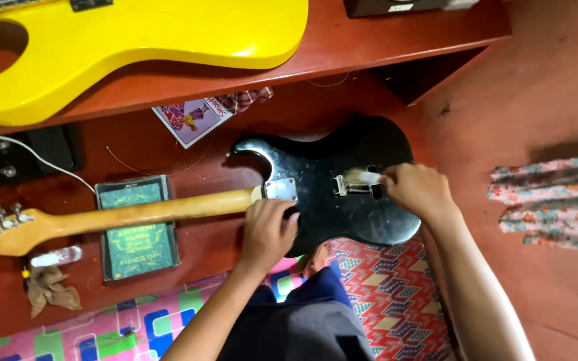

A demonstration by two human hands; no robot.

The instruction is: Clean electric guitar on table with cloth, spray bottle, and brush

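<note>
The black guitar (342,190) is lain face-down, neck leftward. It is steadied by the left hand (267,230); a small brush (361,178) is pinched by the right hand (417,190).

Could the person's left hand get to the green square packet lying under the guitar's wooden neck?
Probably yes: the left hand rests on the black guitar body near the neck joint, and the green square packet lies partly uncovered below the wooden neck.

Guitar body (342,194) is laid on the floor (556,100) under both hands' fingers (396,182); its neck (135,215) is run leftward; a second guitar (135,40) is placed beyond, on a shelf (382,40).
</note>
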